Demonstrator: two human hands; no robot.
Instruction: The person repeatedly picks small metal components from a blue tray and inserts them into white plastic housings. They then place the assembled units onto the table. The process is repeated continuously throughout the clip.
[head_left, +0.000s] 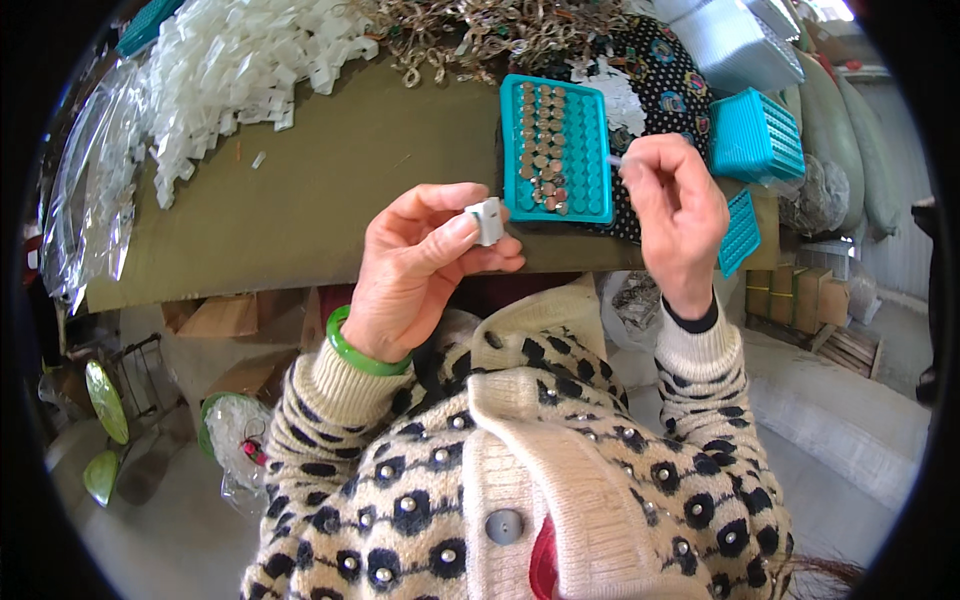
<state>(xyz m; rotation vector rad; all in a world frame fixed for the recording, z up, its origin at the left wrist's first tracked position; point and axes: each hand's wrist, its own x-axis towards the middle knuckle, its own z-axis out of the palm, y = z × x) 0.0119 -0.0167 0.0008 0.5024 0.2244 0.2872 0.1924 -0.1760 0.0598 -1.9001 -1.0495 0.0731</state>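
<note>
My left hand (405, 265), with a green bangle (365, 350) at its wrist, pinches a small white plastic piece (488, 222) between thumb and fingers. Above the table's right part, my right hand (680, 210) is closed in a pinch. A thin pale sliver (613, 160) sticks out from its fingertips, too small to name. Between and beyond the two hands lies a teal tray (508, 185) with rows of round pockets. Small round metallic pieces (543, 130) fill its left and middle rows, while pockets on the right side show bare teal.
White plastic pieces (240, 65) are heaped at the far left beside clear plastic film (85, 180). Tangled metallic parts (490, 35) lie at the back. Stacked teal trays (757, 138) stand at the right, and another teal tray (740, 232) rests at the table's (260, 240) right edge.
</note>
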